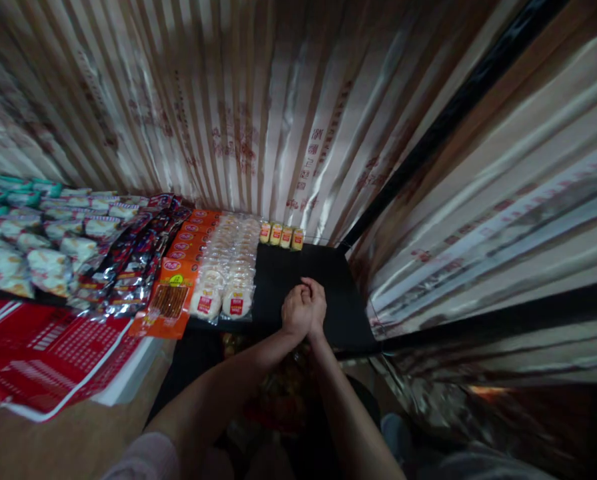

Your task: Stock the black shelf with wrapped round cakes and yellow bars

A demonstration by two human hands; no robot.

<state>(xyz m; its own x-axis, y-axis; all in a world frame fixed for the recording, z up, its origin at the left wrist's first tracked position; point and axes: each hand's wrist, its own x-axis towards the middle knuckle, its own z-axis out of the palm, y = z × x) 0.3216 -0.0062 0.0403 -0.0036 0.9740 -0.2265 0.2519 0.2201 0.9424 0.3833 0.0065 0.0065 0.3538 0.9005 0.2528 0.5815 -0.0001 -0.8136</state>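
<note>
My left hand and my right hand are pressed together over the black tabletop, with their fingers closed against each other. Whatever lies between the palms, if anything, is hidden. Just beyond them, several small yellow packs stand in a row at the table's back edge. To the left of my hands lie rows of clear packs of round white pieces with red labels. Orange packets are lined up beside those.
Dark shiny packets and white and green bags fill the left side. A red printed sheet hangs in front. Striped plastic sheeting rises behind, with a black pole at right. A bag below my forearms is dim.
</note>
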